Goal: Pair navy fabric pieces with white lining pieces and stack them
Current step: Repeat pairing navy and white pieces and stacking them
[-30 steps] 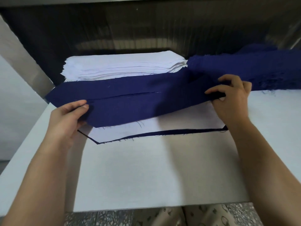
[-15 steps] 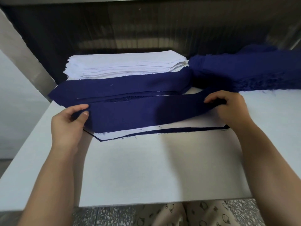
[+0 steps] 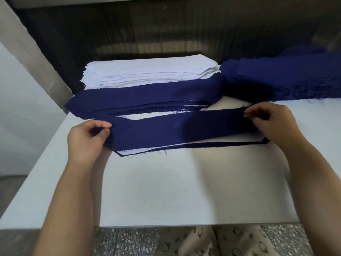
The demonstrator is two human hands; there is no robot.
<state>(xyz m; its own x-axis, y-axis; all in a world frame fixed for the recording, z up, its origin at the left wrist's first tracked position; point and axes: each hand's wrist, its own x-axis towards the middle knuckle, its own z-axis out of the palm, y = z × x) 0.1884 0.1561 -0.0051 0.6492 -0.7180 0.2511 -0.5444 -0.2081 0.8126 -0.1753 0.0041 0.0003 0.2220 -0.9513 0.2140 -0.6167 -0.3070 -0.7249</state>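
Note:
A long navy fabric piece [image 3: 166,132] is stretched between my hands just above a white lining piece [image 3: 212,141], which lies on another navy piece whose edge [image 3: 212,145] shows along the front. My left hand [image 3: 86,137] pinches the navy piece's left end; my right hand [image 3: 271,122] pinches its right end. Behind lies a low stack of paired navy and white pieces [image 3: 144,98]. A thick pile of white lining pieces [image 3: 147,72] stands further back, and a heap of navy pieces [image 3: 280,78] sits at the back right.
All of this rests on a white table [image 3: 184,191] whose front edge is near my legs. A grey slanted panel [image 3: 33,58] borders the table on the left, and a dark wall stands behind the piles. Speckled floor shows below.
The navy piece has come toward me off the rear stack and dropped lower over the white lining piece. Both hands moved down and nearer with it, keeping hold of its ends.

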